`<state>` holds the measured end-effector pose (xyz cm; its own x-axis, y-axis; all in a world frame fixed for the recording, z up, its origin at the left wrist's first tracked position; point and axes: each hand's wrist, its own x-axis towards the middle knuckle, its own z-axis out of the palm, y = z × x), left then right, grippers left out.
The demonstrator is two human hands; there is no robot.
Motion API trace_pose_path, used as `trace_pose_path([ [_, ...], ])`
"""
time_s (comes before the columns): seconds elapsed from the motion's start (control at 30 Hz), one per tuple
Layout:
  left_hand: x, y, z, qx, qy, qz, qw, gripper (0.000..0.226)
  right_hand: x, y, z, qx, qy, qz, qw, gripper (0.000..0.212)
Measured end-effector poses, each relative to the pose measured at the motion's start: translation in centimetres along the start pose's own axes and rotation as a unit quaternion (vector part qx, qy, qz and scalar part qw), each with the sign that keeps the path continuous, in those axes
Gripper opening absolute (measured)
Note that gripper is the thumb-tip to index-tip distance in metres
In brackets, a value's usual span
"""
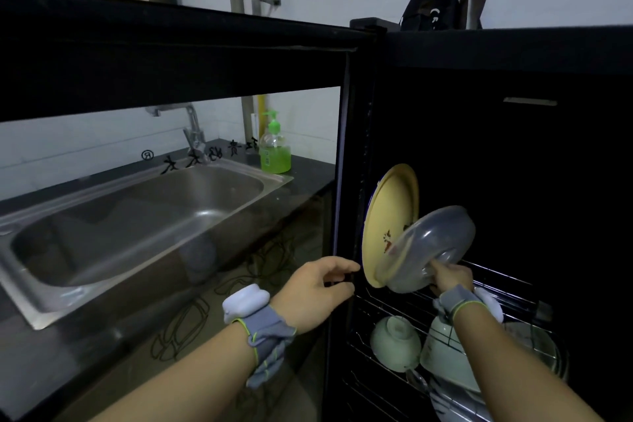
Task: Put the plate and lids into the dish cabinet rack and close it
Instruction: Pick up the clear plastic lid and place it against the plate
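Translucent grey plastic lid (433,247) is tilted inside the open black dish cabinet (513,147), pinched at its near rim by the right hand (450,276), whose fingers are closed on it. Just left, a round yellow plate (385,216) with a small red motif stands on edge on the upper wire rack (496,288), touching the lid. The left hand (317,291) curls its fingers around the cabinet's near edge. Pale green bowls (395,343) sit in the lower rack. Far left, black Chinese characters and an ® mark show on the glass door (102,199), beyond it a steel sink (137,223) and green soap bottle (275,151).
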<state>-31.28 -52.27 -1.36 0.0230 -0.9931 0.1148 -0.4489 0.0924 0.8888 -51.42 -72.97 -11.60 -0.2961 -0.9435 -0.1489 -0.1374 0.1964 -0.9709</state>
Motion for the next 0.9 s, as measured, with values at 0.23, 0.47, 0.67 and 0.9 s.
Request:
trace_pose_path([
  [0.23, 1.4, -1.1, 0.0, -0.034, 0.004, -0.004, 0.999, 0.024, 1.4, -0.6, 0.2, -0.1, -0.001, -0.03, 0.995, 0.021],
  [0.47, 2.7, -3.0, 0.6, -0.086, -0.005, -0.013, 0.996, 0.023, 2.3, -2.9, 0.7, -0.114, 0.011, -0.068, 0.991, 0.027],
  [0.67, 3.0, -4.4, 0.7, -0.104, -0.003, -0.031, 0.994, 0.026, 3.1, -2.3, 0.9, -0.104, 0.006, -0.067, 0.992, 0.03],
  [0.9, 3.0, -4.8, 0.6, -0.102, -0.007, -0.037, 0.994, 0.026, 2.5, -2.0, 0.8, -0.067, 0.017, -0.047, 0.997, 0.033],
])
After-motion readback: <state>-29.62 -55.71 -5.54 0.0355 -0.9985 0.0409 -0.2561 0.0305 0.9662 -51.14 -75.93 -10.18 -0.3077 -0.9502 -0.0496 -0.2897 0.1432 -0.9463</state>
